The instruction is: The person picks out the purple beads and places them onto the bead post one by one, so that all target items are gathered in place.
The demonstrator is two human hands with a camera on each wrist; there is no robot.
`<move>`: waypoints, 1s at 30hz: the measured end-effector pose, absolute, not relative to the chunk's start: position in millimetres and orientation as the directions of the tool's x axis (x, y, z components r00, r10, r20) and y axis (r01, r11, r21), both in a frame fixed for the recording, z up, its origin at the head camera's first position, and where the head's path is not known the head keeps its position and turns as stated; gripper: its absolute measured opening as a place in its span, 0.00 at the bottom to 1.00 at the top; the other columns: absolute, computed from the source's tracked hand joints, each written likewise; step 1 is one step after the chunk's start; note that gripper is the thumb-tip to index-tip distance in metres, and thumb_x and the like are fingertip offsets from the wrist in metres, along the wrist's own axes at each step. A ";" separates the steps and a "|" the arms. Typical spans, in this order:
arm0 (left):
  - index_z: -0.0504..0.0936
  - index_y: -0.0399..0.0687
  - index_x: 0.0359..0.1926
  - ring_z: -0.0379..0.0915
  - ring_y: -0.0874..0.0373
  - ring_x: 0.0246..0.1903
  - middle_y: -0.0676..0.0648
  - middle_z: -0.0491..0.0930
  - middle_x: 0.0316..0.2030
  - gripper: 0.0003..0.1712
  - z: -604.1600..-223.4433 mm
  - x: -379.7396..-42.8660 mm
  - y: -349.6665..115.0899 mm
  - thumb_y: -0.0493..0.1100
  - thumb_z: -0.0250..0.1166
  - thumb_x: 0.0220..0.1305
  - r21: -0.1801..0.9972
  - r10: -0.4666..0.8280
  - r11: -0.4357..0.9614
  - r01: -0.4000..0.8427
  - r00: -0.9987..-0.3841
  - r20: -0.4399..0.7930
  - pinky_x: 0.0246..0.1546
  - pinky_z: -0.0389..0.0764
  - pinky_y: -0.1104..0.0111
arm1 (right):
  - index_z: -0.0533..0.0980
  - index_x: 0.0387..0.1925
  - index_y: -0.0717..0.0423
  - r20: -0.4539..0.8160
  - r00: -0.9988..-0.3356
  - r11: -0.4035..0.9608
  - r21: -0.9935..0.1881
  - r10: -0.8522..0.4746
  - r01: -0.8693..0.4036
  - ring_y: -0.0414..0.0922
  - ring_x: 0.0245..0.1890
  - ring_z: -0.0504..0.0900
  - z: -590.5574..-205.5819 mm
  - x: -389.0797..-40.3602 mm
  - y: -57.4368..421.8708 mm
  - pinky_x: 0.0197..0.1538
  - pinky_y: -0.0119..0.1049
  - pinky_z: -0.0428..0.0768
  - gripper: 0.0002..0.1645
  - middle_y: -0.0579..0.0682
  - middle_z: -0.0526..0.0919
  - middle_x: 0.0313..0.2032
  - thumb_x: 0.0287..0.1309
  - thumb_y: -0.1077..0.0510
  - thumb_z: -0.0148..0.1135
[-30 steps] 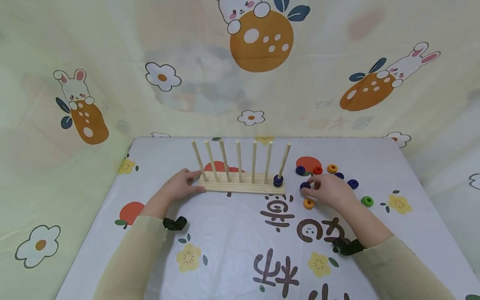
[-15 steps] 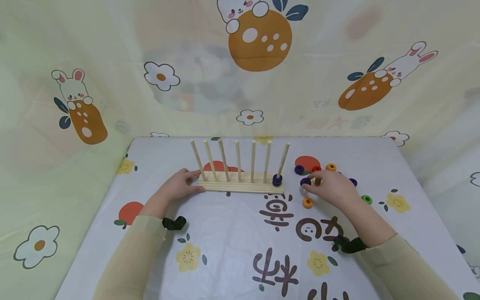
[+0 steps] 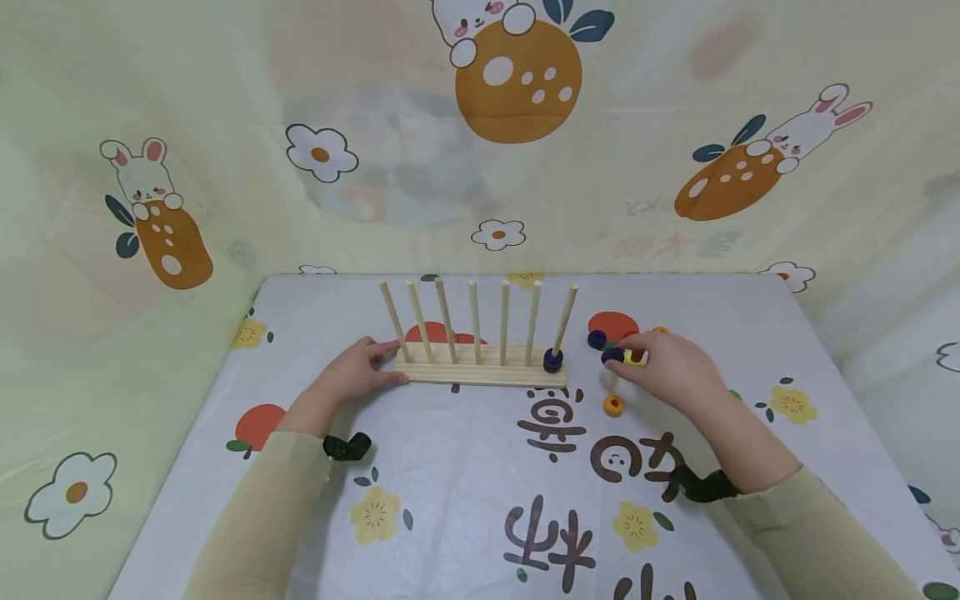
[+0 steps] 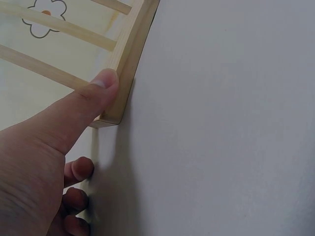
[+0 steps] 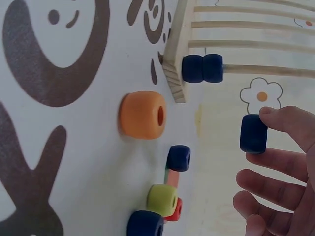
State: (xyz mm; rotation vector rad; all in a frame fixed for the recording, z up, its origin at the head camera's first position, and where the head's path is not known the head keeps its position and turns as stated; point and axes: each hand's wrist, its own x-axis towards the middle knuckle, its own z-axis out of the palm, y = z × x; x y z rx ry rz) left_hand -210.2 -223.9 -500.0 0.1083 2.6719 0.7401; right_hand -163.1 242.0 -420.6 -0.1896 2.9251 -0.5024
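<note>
A wooden peg stand (image 3: 480, 376) with several upright pegs lies across the table. Two dark blue beads (image 5: 212, 68) are stacked on its rightmost peg. My left hand (image 3: 362, 373) grips the stand's left end, with the thumb (image 4: 105, 81) pressed on the base. Over the table to the right of the stand, my right hand (image 3: 672, 371) pinches another dark blue bead (image 5: 253, 134) between thumb and index finger. That bead is clear of the tabletop, and the other fingers are spread loosely below it in the right wrist view.
Loose on the table are an orange bead (image 5: 139, 115), a blue bead (image 3: 597, 339), a yellow-green bead (image 5: 161, 199), a red bead (image 5: 176, 212) and another blue bead (image 5: 143, 225). My right hand partly covers some of the beads in the head view. A patterned curtain (image 3: 405, 183) rises behind the table.
The right hand has lifted the blue bead up from the table, slightly away from me, uncovering part of the yellow bead. My left hand stays on the stand.
</note>
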 end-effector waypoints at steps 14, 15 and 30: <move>0.67 0.63 0.73 0.66 0.48 0.46 0.43 0.69 0.49 0.48 -497.4 -209.6 -224.4 0.65 0.74 0.52 0.513 0.168 0.858 -0.027 -0.929 -0.330 0.48 0.71 0.56 | 0.82 0.53 0.55 -0.096 -0.982 0.934 -0.337 -0.160 -0.119 0.51 0.34 0.76 -405.2 -161.2 239.7 0.36 0.45 0.76 0.31 0.55 0.83 0.40 0.58 0.37 0.67; 0.67 0.63 0.73 0.66 0.48 0.46 0.43 0.69 0.49 0.48 -497.7 -209.7 -224.4 0.65 0.74 0.52 0.513 0.168 0.858 -0.027 -0.929 -0.330 0.48 0.71 0.56 | 0.82 0.53 0.55 -0.090 -0.982 0.933 -0.336 -0.165 -0.126 0.50 0.34 0.76 -403.8 -161.0 239.6 0.36 0.45 0.76 0.30 0.55 0.83 0.40 0.59 0.38 0.67; 0.67 0.62 0.72 0.66 0.49 0.44 0.44 0.70 0.46 0.48 -501.9 -211.0 -224.7 0.63 0.74 0.52 0.516 0.173 0.857 -0.014 -0.934 -0.312 0.45 0.70 0.57 | 0.80 0.55 0.56 -0.012 -0.985 0.925 -0.345 -0.172 -0.158 0.50 0.36 0.75 -381.4 -161.5 237.7 0.34 0.42 0.72 0.33 0.52 0.81 0.39 0.60 0.36 0.64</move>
